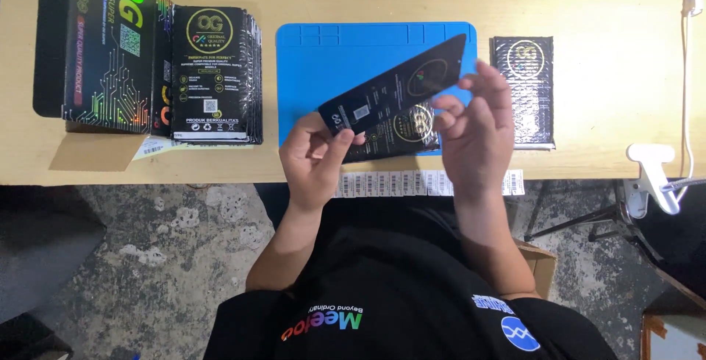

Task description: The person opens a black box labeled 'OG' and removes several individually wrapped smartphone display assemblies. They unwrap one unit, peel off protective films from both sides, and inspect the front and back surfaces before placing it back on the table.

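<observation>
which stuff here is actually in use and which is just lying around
In use: flat black package held between left hand and right hand, second black package under it, blue mat.

Lying about: stack of black packages, open black box, bubble pouch, label strip, white clamp.

Wearer: black short-sleeved T-shirt, multicoloured lettering across chest, blue-and-white round emblem on one sleeve. Forearms bare; no gloves.

Pouch right of mat
</observation>
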